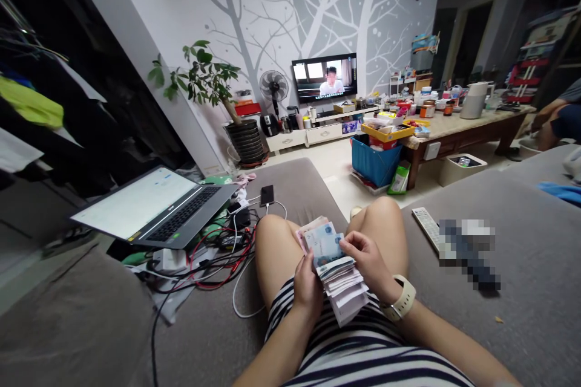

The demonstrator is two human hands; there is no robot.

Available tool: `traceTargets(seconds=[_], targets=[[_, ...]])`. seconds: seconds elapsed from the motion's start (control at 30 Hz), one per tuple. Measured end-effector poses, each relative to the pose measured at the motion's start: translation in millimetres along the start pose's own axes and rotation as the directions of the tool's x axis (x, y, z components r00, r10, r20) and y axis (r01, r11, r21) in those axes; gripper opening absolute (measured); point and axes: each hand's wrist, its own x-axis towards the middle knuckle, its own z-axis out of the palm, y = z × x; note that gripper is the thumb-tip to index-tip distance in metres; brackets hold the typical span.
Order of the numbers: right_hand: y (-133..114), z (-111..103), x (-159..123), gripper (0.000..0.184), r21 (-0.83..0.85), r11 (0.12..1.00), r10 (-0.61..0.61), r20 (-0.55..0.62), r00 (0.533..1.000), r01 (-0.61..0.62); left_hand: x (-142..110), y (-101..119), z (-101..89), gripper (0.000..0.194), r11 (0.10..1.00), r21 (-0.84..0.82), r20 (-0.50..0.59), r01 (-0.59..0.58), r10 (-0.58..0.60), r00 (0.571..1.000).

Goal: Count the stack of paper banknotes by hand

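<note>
Pinching a blue note (334, 248) between thumb and finger, the right hand (370, 260) faces the left hand (307, 285), which clasps the banknotes (344, 284), fanned pink and blue beyond, whitish and bent nearer, over the lap (333, 341).

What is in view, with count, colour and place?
Banknotes: many, pale, blue and pink, centre
Sofa: one, grey, foreground
Laptop: one, grey, left
Phone: one, black, on sofa
Cables: several, mixed, beside laptop
Remote: one, white, on sofa
Television: one, black, background
Fan: one, dark, background
Plant: one, green, background left
Table: one, brown, right
Small items: many, mixed, on table
Basket: one, blue, beside table
Bystander: one, dark clothing, right
Watch: one, cream, right wrist
Left hand: one, bare, holding banknotes
Right hand: one, bare, holding banknotes
</note>
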Motion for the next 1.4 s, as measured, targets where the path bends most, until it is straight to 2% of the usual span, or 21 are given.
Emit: traceTargets(seconds=[0.2, 0.33, 0.67, 1.0, 1.13, 1.4], targets=[[-2.3, 0.4, -0.3, 0.032, 0.027, 1.0, -0.009, 0.024, 1.0, 0.008, -1.5, 3.0, 1.7, 0.039, 0.998, 0.058, -0.032, -0.024, 0.026, 0.999], [-2.6, 0.3, -1.0, 0.031, 0.023, 1.0, -0.014, 0.017, 1.0, 0.014, -0.5, 2.5, 2.2, 0.038, 1.0, 0.002, -0.006, -0.009, 0.009, 1.0], [6.7, -1.9, 0.4, 0.034, 0.081, 0.995, 0.047, 0.052, 0.998, -0.051, -0.2, 0.5, 3.8, 0.033, 0.996, -0.086, -0.053, 0.025, -0.029, 0.998], [9.5, -3.2, 4.2, 0.034, 0.091, 0.996, 0.024, -0.078, 0.997, -0.017, -6.6, 2.2, 4.1, 0.042, 0.999, -0.027, 0.016, 0.034, -0.033, 0.999], [11.1, -3.9, 4.0, 0.033, 0.081, 0.996, 0.04, -0.049, 0.998, -0.036, -6.5, 1.2, 3.2, 0.043, 0.999, -0.016, 0.038, 0.037, -0.036, 0.999], [9.3, -2.7, 1.4, 0.036, 0.086, 0.995, 0.055, -0.025, 0.998, -0.053, -2.5, -1.9, -0.4, 0.036, 1.0, -0.011, -0.036, 0.019, -0.019, 0.999]])
